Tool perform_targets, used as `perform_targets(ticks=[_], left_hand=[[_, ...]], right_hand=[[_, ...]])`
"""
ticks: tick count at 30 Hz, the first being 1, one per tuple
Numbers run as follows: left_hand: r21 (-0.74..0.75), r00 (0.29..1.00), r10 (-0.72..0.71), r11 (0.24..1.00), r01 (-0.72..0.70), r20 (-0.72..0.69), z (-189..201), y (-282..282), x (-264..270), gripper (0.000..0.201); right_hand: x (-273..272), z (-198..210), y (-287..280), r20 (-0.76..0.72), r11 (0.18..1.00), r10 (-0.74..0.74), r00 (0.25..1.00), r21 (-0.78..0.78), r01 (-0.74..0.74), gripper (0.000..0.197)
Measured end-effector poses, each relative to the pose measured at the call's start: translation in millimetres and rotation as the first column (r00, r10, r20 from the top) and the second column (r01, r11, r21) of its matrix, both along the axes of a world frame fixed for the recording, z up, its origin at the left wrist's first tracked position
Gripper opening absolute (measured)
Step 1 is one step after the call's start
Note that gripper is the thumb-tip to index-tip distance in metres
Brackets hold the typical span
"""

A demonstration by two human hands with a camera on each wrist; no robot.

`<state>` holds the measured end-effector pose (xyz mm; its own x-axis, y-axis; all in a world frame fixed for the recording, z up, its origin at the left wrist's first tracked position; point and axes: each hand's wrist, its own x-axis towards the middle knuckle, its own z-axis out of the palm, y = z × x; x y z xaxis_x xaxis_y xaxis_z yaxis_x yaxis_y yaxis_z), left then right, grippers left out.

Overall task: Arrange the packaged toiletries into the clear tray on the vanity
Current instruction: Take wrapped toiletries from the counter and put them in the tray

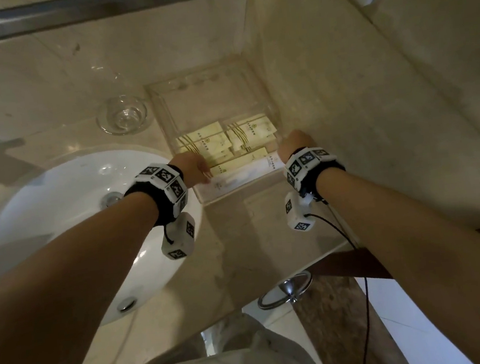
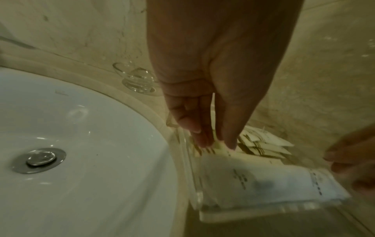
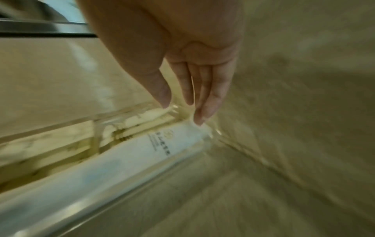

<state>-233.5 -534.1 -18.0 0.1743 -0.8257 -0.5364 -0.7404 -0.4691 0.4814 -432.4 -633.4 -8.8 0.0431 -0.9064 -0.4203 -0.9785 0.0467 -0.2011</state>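
1. White packet (image 1: 244, 178) lies flat in the clear tray (image 1: 251, 72), along the tray's near wall, long axis running from the sink (image 1: 30, 208) side to the wall side.
2. Yellow packets (image 1: 214, 143) are stacked just behind the white packet, in the same tray.
3. My left hand (image 1: 193, 168): fingers straight, tips down at the white packet's sink-side end; nothing gripped.
4. My right hand (image 1: 296, 144): fingers extended, relaxed, over the packet's other end; contact unclear.
5. Tray sits on a beige marble vanity (image 1: 238, 240), in the corner beside the tiled wall (image 1: 372, 110); glass dish (image 1: 122, 115) stands between tray and sink.
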Motion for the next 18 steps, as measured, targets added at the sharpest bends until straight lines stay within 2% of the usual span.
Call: perform_targets(ticks=[3, 5, 7, 9, 13, 15, 18], left_hand=[[-0.104, 0.998, 0.062, 0.993, -0.064, -0.019, 15.7, 1.6, 16.0, 0.027], [-0.145, 0.987, 0.138, 0.978, -0.149, -0.084, 28.2, 5.6, 31.4, 0.025], [-0.188, 0.963, 0.226, 0.949, -0.251, -0.145, 40.3, 16.0, 53.6, 0.019], [-0.223, 0.927, 0.323, 0.905, -0.361, -0.189, 49.2, 29.5, 76.6, 0.004], [-0.272, 0.827, 0.462, 0.791, -0.548, -0.322, 63.2, 73.3, 124.3, 0.022], [-0.305, 0.757, 0.525, 0.702, -0.644, -0.389, 72.9, 107.6, 149.2, 0.024], [-0.355, 0.645, 0.569, 0.544, -0.76, -0.511, 89.0, 158.6, 184.4, 0.02]], right_hand=[[25.0, 13.2, 1.4, 0.095, 0.997, -0.029, 0.995, -0.069, 0.036, 0.021], [44.4, 23.0, 1.2, 0.221, 1.0, -0.02, 0.975, 0.018, 0.016, 0.027], [71.7, 35.7, 7.7, 0.38, 0.996, -0.03, 0.924, 0.089, -0.005, 0.038], [105.6, 44.8, 17.0, 0.49, 0.995, -0.029, 0.871, 0.102, -0.024, 0.039], [183.9, 65.9, 65.0, 0.681, 0.996, 0.03, 0.732, 0.043, -0.08, 0.02], [223.2, 76.0, 99.9, 0.762, 0.984, 0.09, 0.641, 0.032, -0.176, 0.028], [275.5, 88.1, 144.6, 0.837, 0.941, 0.184, 0.516, 0.002, -0.339, 0.027]])
